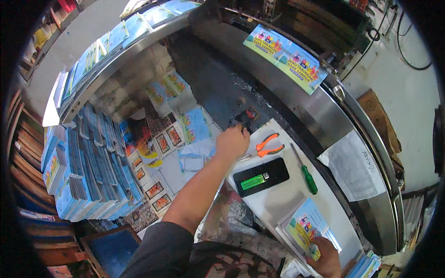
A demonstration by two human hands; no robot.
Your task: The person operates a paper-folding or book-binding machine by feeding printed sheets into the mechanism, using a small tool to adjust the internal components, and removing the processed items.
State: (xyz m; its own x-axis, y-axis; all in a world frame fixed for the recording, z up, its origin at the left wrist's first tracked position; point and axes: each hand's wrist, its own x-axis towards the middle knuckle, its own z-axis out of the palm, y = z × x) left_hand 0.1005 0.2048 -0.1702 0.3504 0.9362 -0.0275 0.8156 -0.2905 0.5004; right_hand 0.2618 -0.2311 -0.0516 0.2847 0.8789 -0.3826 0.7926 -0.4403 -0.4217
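Observation:
My left hand [233, 142] reaches to the far end of a white bench top [273, 127], its fingers curled at a small dark object [243, 119] that I cannot make out. Just right of it lie pliers with orange handles [269, 146]. My right hand [325, 257] is closed on the edge of a stack of printed booklets [305, 224] at the near end of the bench. Between the hands lie a black phone [277, 170] with a green lighter [253, 181] on top, and a screwdriver with a green handle [308, 178].
A metal machine body [306, 111] runs along the right, with a printed double sheet [286, 58] and a white paper [354, 167] on it. Tall stacks of blue booklets [92, 171] stand at left, below a curved rack [116, 55] of more prints.

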